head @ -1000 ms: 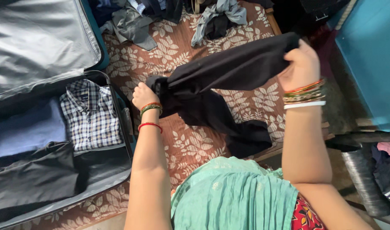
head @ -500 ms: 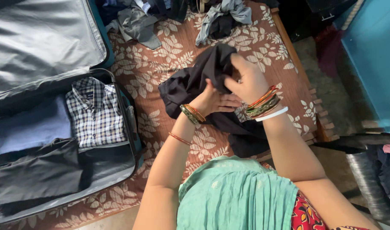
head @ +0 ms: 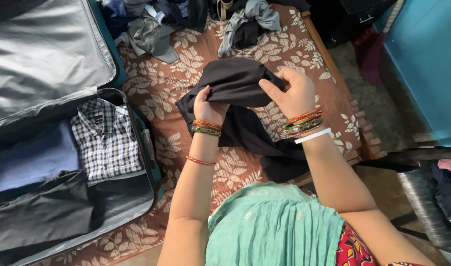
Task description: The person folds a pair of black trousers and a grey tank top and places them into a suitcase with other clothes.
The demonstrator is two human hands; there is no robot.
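Soft, even daylight, sharp focus, weak shadows, no glare

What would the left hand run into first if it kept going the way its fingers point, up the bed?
Past the black garment that the left hand grips, probably the grey clothes pile on the bedsheet; depth is unclear.

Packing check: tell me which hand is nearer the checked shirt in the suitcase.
Left. The left hand grips the black garment on the side toward the checked shirt; the right hand grips it farther away.
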